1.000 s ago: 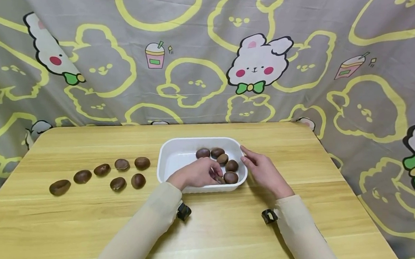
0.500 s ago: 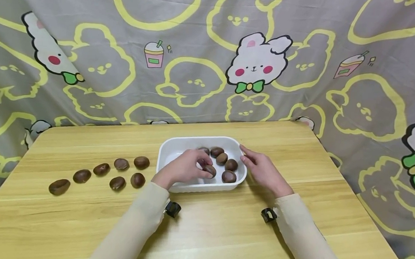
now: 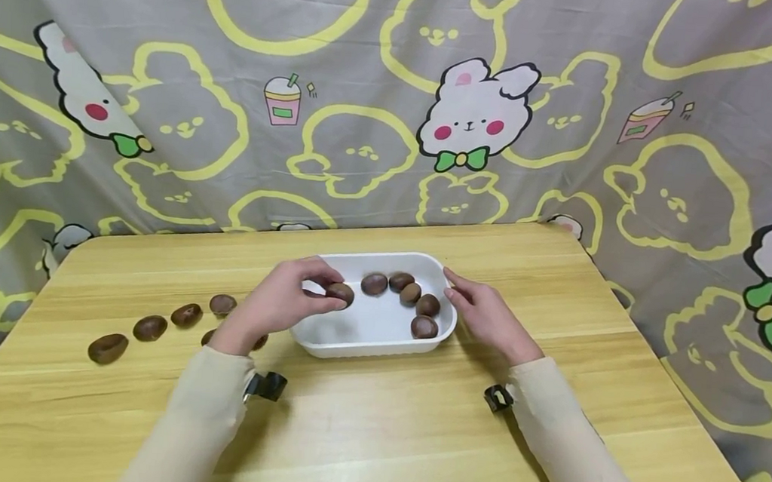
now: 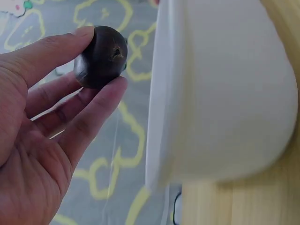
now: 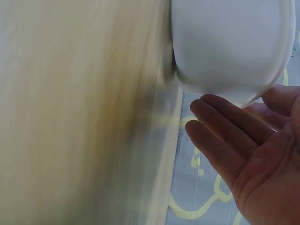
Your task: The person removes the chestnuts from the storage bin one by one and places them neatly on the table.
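Well, on the left of the wooden table [image 3: 357, 435], brown chestnuts [image 3: 150, 327] lie in a loose, slanting bunch, and some are partly hidden by the left hand [image 3: 276, 297]. Next to the right, that hand pinches one held chestnut [image 3: 340, 293], with its thumb on the near side and fingers on the far side. The step in hand looks like lifting one chestnut out. It is up in the air over the left part of the white tray [image 3: 352, 329], a little higher than the rim. The next move seems to call for a snug pinch, kept high enough not to bump the left rim. The chestnut looks round, fat and very dark brown, with a bit of shine and a small, pale, scratchy spot. It may be slippery.

Farther right, five chestnuts in the tray [image 3: 428, 305] make a bent line, from the far middle round to the near right. Most are dark and smooth; one in the middle looks lighter. Last, the right hand [image 3: 491, 321] touches the tray's right end with fingers mostly straight, not curled round it. It seems to keep the tray steady.
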Demonstrator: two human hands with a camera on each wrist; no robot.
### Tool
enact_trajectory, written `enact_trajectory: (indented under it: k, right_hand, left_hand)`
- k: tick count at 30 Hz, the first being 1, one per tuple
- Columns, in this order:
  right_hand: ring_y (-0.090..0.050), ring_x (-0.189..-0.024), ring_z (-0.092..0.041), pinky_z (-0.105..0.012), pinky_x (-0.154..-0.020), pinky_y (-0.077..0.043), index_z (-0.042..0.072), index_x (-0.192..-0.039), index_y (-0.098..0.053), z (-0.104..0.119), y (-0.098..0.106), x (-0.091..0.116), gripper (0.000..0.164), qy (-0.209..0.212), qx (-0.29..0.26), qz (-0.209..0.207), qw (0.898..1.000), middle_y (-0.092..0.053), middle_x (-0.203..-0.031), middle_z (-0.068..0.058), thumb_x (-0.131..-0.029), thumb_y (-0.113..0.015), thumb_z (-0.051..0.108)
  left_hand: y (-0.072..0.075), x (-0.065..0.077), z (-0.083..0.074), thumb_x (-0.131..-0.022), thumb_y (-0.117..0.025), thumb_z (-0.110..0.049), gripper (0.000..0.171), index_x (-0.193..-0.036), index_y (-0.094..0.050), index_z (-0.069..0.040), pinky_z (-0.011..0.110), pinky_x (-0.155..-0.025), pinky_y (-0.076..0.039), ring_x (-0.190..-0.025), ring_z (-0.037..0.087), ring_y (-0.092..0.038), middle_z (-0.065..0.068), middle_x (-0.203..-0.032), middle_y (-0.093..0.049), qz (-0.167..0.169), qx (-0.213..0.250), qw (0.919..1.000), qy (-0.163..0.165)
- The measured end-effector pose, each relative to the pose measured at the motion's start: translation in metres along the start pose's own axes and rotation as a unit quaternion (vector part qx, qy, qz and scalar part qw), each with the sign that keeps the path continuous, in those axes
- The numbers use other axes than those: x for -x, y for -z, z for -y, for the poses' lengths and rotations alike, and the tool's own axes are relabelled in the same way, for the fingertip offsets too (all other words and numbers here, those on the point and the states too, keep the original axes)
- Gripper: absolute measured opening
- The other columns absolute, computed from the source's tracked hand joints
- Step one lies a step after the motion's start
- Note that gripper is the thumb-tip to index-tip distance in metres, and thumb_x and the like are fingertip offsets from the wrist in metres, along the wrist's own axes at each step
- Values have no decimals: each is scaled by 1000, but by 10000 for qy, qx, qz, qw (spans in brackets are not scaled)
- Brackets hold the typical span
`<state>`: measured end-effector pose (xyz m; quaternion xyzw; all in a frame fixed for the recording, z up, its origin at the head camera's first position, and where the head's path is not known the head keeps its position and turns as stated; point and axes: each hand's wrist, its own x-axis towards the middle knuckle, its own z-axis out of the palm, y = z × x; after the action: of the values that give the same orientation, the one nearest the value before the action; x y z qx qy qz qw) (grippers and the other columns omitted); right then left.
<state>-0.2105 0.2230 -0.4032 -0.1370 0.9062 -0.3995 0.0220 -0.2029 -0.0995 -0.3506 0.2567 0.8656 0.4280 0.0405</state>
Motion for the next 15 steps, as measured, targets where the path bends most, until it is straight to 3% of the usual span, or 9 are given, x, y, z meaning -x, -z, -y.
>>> enact_trajectory:
  k: [5, 9, 15]
  right_hand:
    - [-44, -115, -21, -41, -96, -34, 17, -137, -38, -1, 1, 1, 45, 16, -13, 13, 10000, -47, -128, -12, -95, -44, 32]
    - [-44, -115, -18, -39, -95, -35, 18, -136, -39, -2, 2, 4, 44, -112, 47, -40, 9999, -47, -127, -10, -95, -45, 30]
    - [-43, -115, -18, -39, -96, -35, 16, -136, -38, 1, 1, 2, 44, 84, 106, -13, 9999, -46, -129, -10, -95, -44, 30]
  left_hand:
    - [20, 17, 6, -75, -72, -33, 24, -94, -65, -21, 26, -74, -49, -89, 8, -54, -8, -92, -59, -265, -4, 9986, 449]
    - [32, 29, 17, -76, -70, -37, 30, -99, -65, -19, 27, -75, -49, -92, 10, -54, -6, -96, -59, -411, -62, 9972, 627]
    - [55, 55, 29, -76, -68, -43, 37, -103, -63, -17, 31, -75, -50, -92, 13, -56, -4, -97, -59, -662, -531, 9915, 985]
